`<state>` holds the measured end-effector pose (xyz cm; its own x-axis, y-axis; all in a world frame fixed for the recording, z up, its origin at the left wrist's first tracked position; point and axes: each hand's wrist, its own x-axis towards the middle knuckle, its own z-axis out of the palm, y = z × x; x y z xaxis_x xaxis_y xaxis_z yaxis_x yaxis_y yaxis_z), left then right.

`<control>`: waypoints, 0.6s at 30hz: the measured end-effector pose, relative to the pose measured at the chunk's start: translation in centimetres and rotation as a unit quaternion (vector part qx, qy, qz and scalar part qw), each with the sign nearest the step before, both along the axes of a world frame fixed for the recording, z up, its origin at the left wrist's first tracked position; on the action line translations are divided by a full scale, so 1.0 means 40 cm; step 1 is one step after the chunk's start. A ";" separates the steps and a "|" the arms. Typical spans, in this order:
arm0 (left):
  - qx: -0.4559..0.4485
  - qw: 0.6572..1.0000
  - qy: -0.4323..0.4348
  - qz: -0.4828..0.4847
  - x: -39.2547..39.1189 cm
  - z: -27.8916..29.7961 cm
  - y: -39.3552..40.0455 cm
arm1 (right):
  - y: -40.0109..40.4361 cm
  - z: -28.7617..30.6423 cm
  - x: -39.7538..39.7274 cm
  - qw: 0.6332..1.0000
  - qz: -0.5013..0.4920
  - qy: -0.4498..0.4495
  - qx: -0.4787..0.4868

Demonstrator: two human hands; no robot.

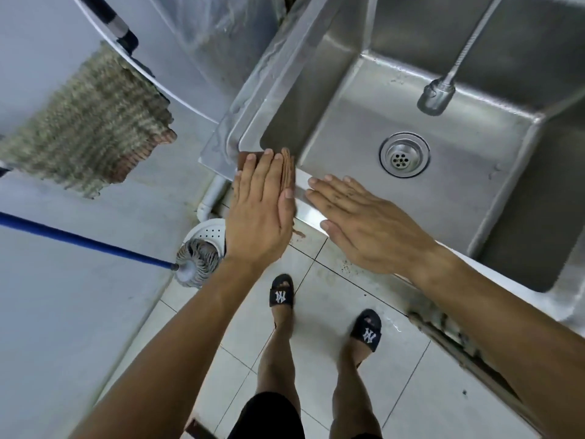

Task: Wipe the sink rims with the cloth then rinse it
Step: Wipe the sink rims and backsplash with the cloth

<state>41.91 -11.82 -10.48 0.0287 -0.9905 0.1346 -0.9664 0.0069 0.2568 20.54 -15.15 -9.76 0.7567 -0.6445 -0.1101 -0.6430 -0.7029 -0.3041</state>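
Steel sink [275, 74] rim, left hand [258, 213] flat on brown cloth [286, 171], seemingly pressing

A washing-up or utility corner of a home or small kitchen is being shown. This is being indicated by a deep steel sink [411, 122] with a hose tap [437, 96], a tiled floor [332, 312], a mop [196, 261] and a hung rag [91, 134].

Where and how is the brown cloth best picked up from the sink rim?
Pinch the cloth at its folded edge showing beside the left hand, coming from above on the basin side. It lies flat on the rim corner, mostly covered by that hand.
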 end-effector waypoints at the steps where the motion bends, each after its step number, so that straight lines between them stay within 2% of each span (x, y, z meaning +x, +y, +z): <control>1: -0.001 1.000 -0.004 0.001 0.018 0.001 -0.008 | -0.003 -0.002 0.003 1.000 0.004 -0.004 -0.005; 7: -0.028 0.998 0.030 0.051 0.031 -0.009 -0.026 | -0.011 -0.005 0.050 0.999 -0.001 -0.023 -0.023; 13: -0.020 1.000 0.014 -0.011 0.083 -0.012 -0.040 | -0.020 -0.019 0.111 0.998 -0.029 -0.038 -0.036; 18: -0.024 0.996 0.046 0.077 0.046 -0.008 -0.036 | -0.005 -0.024 0.131 0.996 -0.054 -0.050 -0.043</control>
<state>43.77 -13.25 -10.79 0.1946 -0.9658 0.1712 -0.9291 -0.1256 0.3479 25.79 -15.37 -10.70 0.6875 -0.7259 0.0204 -0.6855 -0.6580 -0.3118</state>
